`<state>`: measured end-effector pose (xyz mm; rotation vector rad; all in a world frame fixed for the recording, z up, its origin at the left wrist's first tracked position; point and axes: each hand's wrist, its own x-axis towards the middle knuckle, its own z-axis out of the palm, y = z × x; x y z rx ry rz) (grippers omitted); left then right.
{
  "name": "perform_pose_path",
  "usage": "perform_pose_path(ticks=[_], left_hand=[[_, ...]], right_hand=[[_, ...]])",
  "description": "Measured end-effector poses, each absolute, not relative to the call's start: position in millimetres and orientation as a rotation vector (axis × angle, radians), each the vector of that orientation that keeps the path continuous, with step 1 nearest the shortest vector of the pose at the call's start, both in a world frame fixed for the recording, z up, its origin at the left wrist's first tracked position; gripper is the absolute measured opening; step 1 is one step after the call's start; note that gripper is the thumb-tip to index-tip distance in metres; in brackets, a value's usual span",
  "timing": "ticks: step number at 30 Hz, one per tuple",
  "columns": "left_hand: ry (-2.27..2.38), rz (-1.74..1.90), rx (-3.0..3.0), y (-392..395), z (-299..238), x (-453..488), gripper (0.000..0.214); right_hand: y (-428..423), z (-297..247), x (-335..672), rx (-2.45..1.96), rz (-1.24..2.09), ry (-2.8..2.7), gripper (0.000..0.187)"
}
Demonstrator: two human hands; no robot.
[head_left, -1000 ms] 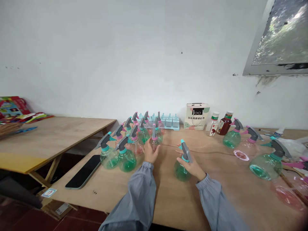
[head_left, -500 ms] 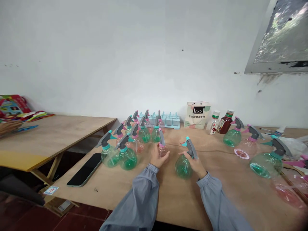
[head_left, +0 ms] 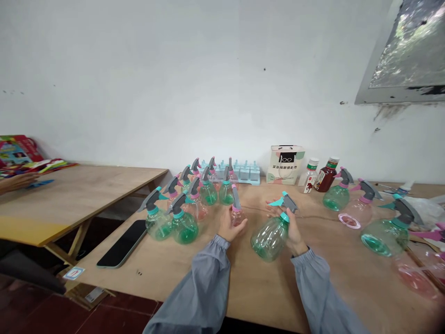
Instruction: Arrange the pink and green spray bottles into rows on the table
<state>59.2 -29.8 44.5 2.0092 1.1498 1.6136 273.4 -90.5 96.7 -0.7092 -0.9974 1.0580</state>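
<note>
Near the middle of the table, my left hand [head_left: 228, 227] wraps round a small pink spray bottle [head_left: 237, 216] with a grey head, standing upright. To its right, my right hand [head_left: 295, 234] grips a green spray bottle [head_left: 269, 240] by the neck, under the grey head with its turquoise trigger. This bottle leans, its head towards the upper right and its base low on the left. Some right fingers show behind the trigger. Left of my hands stand several green spray bottles [head_left: 185, 228] and pink spray bottles [head_left: 199, 208], all upright.
A phone [head_left: 122, 244] lies at the table's left. Behind are a light-blue mould tray [head_left: 255, 176], a paper bag [head_left: 285, 167] and two drink bottles [head_left: 326, 176]. More spray bottles [head_left: 384, 236] lie at the right. Another person's hand [head_left: 17, 182] is over the left table.
The green spray bottle has gone from nearly upright to leaning, its head shifting up and right with my right hand. My left hand stays on the pink one.
</note>
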Motion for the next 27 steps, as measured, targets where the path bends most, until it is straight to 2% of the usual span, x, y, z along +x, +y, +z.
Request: perform_pose_path(ticks=[8,12,27], left_hand=[[1.137,1.612,1.991,-28.6,43.5,59.5,0.061],[1.129,1.606,1.986,-28.4,44.3,59.4,0.062],[1.133,1.595,2.028,-27.3,45.2,57.9,0.062]], right_hand=[[-84.5,86.5,271.4,-0.815,0.898,-0.936,0.042],[-87.1,87.3,270.3,-0.739,0.987,-1.011,0.037],[-90.8,87.8,267.8,-0.811,0.917,-1.084,0.042]])
